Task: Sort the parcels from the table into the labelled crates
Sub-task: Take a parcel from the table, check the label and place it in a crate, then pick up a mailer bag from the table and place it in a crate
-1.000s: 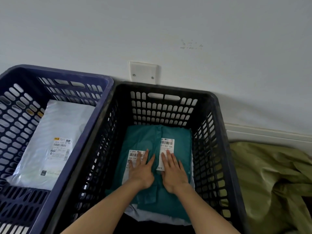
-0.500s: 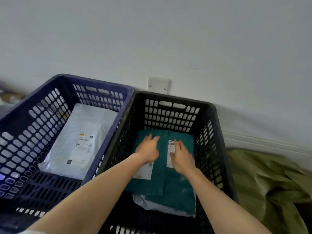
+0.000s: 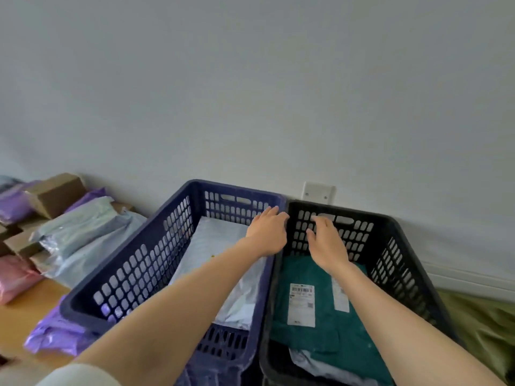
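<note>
Both hands are empty, fingers loose and slightly spread. The left hand (image 3: 267, 235) hovers over the meeting rims of the blue crate (image 3: 145, 263) and the black crate (image 3: 395, 263), the right hand (image 3: 328, 246) above the black crate's far end. Unsorted parcels (image 3: 83, 227) lie heaped at far left on the table (image 3: 28, 310), soft mailers against brown boxes, so tugging one out carelessly would likely slide the rest. The purple mailer (image 3: 55, 335) against the blue crate's near left side could be overlooked (the crates' labels are not visible here). In the black crate the green parcels (image 3: 323, 327) lie flat and overlapping, white barcode labels up; they look soft and slippery.
</note>
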`<state>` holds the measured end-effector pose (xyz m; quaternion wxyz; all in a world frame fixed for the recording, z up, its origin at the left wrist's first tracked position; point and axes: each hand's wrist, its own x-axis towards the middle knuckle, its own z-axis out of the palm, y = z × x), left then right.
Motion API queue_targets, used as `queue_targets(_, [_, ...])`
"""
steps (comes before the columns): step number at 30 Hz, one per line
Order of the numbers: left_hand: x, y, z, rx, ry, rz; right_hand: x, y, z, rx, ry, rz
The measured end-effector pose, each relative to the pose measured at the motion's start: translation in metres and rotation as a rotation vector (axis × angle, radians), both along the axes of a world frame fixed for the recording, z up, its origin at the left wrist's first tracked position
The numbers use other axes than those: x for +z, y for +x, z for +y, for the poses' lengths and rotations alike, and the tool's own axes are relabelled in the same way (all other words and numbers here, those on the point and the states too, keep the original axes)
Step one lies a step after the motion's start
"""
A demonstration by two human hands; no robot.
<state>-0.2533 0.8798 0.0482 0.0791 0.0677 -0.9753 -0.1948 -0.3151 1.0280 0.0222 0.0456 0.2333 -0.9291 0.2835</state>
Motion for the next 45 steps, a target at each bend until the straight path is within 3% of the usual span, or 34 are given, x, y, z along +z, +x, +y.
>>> queue_targets(13, [0.025, 0.190, -0.167, 0.213, -0.015, 0.070, 0.021, 0.157, -0.167, 0.189, -0.091, 0.014])
queue_targets(24, [0.005, 0.307, -0.271, 0.414, 0.010, 0.047, 0.015, 0.250, -0.257, 0.342, -0.027, 0.005])
queue_targets(36, [-0.028, 0.347, -0.350, 0.546, 0.061, -0.032, -0.013, 0.262, -0.357, 0.400, -0.039, -0.097])
queue_targets(45, [-0.052, 0.315, -0.439, 0.527, 0.053, -0.146, -0.037, 0.232, -0.447, 0.368, 0.026, -0.174])
